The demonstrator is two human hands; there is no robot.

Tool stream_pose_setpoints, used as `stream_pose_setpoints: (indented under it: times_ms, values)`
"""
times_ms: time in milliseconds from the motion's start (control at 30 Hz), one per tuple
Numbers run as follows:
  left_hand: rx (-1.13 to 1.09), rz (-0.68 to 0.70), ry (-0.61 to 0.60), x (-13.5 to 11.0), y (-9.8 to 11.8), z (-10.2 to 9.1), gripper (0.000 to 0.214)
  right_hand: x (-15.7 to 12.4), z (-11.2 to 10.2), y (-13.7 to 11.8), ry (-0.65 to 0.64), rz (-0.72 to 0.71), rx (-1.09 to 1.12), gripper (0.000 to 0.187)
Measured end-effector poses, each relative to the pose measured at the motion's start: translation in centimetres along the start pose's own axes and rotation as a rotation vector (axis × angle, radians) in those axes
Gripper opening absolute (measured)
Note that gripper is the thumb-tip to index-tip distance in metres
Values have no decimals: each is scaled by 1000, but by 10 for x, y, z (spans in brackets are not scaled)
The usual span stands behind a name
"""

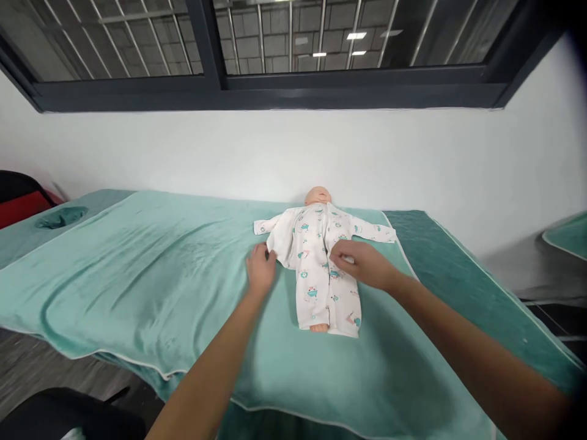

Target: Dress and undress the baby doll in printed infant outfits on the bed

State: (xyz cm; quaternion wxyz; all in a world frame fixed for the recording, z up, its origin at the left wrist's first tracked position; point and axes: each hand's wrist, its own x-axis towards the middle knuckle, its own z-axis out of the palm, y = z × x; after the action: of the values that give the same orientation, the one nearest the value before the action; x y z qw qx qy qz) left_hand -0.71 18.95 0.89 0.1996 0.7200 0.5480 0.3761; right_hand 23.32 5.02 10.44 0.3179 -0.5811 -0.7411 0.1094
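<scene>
Left hand (261, 269) pinches the suit's flap (284, 239); right hand (367, 264) curls, grip unclear; best ease cloth smoothly, keeping doll (318, 195) flat

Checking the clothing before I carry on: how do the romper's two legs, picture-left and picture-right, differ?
The picture-left leg shows part of a bare foot at its opening; the picture-right leg shows none. The picture-right leg's hem reaches slightly lower in the picture than the picture-left leg's. Both are white with small printed figures, over the pale green blanket.
</scene>
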Motion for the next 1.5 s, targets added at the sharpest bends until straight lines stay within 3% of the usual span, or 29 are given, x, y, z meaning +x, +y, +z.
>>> stream_pose_setpoints:
  times_ms: [67, 167, 267, 333, 400, 467, 567, 633, 800, 867, 1033, 1133, 1267, 1367, 1500]
  values:
    - [-322, -23, -37, -5, -1, -5, 16, 4, 1, 1, 2, -3, 143, 25]
    - [-564, -81, -17, -5, 13, -9, 19, 30, -2, 26, 256, 126, 296, 24]
    - [-729, -87, -76, 4, 50, -5, 19, 72, 0, 59, 518, 342, 364, 25]
    - [-803, -51, -89, 9, 80, 0, 17, 101, 5, 77, 604, 441, 343, 25]
    - [-753, -20, -166, 11, 105, 3, 20, 124, 10, 88, 615, 463, 275, 23]
    - [-586, 99, -360, 10, 117, 3, 25, 138, 14, 93, 576, 459, 176, 20]
    - [-436, 421, -573, 16, 113, 3, 19, 143, 18, 91, 486, 527, 44, 20]
    - [-420, 504, -580, 28, 103, 7, 13, 140, 21, 89, 449, 586, 4, 19]
    - [-383, 208, -338, 75, 95, 36, 20, 129, 27, 84, 439, 698, 67, 24]
    - [-350, 152, -337, 89, 101, 47, 19, 128, 28, 82, 439, 715, 120, 23]
    - [-310, 316, -420, 108, 123, 57, 16, 127, 27, 83, 496, 739, 301, 23]
    - [-328, 305, -400, 124, 128, 63, 19, 130, 23, 87, 487, 754, 351, 23]
    - [-336, 139, -253, 147, 127, 77, 28, 141, 14, 91, 412, 730, 424, 21]
    - [-367, -29, -266, 153, 124, 84, 25, 152, 13, 88, 449, 703, 484, 22]
    - [-449, -154, -301, 150, 117, 81, 25, 155, 24, 88, 494, 687, 553, 20]
